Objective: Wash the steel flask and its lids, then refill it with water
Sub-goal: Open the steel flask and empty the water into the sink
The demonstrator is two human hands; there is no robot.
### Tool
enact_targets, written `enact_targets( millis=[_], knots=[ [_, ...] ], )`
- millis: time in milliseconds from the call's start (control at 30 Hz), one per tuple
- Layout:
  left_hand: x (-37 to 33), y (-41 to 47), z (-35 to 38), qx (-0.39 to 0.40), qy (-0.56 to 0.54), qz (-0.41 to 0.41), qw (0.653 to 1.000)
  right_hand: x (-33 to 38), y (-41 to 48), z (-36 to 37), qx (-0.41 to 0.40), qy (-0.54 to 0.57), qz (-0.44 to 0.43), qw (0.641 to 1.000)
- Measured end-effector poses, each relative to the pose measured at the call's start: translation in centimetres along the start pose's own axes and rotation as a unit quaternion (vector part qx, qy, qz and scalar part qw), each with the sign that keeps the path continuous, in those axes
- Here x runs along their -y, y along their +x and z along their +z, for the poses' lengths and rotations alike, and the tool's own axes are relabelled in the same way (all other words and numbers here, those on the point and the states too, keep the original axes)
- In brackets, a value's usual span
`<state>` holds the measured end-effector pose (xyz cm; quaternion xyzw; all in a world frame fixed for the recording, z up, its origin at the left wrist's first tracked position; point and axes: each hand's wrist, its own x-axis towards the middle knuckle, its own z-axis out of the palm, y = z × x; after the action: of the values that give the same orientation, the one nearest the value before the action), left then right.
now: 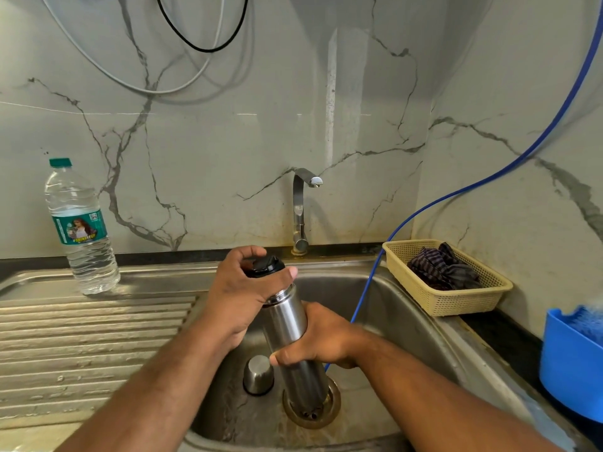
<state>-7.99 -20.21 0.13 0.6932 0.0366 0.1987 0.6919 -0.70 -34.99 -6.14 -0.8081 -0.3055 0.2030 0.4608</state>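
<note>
Tilted above the sink (401, 308) drain, the flask (288, 318) is stiff, smooth steel, likely slippery when wet, so the right hand (323, 340) wraps its body while the left hand (244, 298) curls round the black lid (264, 265).

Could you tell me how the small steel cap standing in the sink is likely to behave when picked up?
The steel cap looks rigid and probably light, being small. Its smooth polished wall, on a wet-looking sink floor, may be slippery. Standing on end it seems stable; tipped over, it would likely roll.
</note>
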Motion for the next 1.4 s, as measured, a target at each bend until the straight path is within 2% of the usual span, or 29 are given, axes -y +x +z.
enact_targets(
  millis=[67, 200, 267, 367, 500, 600, 667, 833, 900, 1067, 1233, 1400],
  knots=[
    [0.0, 0.0, -0.1, 0.031, 0.015, -0.001, 0.999, -0.2, 0.2, 0.1, 0.006, 0.000, 0.003, 1.000],
    [-0.3, 1.0, -2.1, 0.218, -0.070, -0.003, 0.973, -0.3, 0.2, -0.2, 0.002, 0.039, 0.003, 0.999],
    [-0.1, 1.5, -2.9, 0.256, -0.075, 0.017, 0.964, -0.2, 0.0, -0.4, 0.005, 0.043, 0.000, 0.999],
    [0.1, 1.7, -2.9, 0.208, -0.080, 0.004, 0.975, -0.1, -0.2, -0.3, 0.006, 0.038, 0.002, 0.999],
    [-0.2, 0.7, -1.2, 0.058, -0.049, -0.006, 0.997, 0.3, -0.3, -0.3, 0.006, 0.012, 0.002, 1.000],
    [-0.1, -0.2, 0.3, -0.034, -0.013, -0.006, 0.999, 0.2, -0.1, 0.0, 0.013, -0.004, 0.005, 1.000],
    [-0.2, -0.3, 0.5, -0.023, 0.001, -0.020, 1.000, 0.0, 0.1, 0.3, 0.015, -0.001, 0.005, 1.000],
    [-1.0, 0.7, -1.8, 0.185, -0.053, -0.044, 0.980, -0.3, 0.1, -0.2, 0.001, 0.031, 0.011, 0.999],
    [-1.0, 1.0, -2.7, 0.229, -0.045, -0.022, 0.972, -0.4, 0.2, -0.4, -0.005, 0.031, 0.012, 0.999],
    [-0.7, 1.2, -2.9, 0.162, -0.032, -0.001, 0.986, -0.3, 0.1, -0.6, -0.009, 0.014, 0.010, 1.000],
    [-0.4, 1.1, -1.2, -0.039, -0.004, 0.005, 0.999, 0.2, 0.0, -0.1, -0.017, -0.053, 0.001, 0.998],
    [0.0, 1.3, -1.4, -0.044, -0.020, -0.033, 0.998, -0.1, -0.1, -0.2, -0.011, -0.043, 0.012, 0.999]
  ],
)
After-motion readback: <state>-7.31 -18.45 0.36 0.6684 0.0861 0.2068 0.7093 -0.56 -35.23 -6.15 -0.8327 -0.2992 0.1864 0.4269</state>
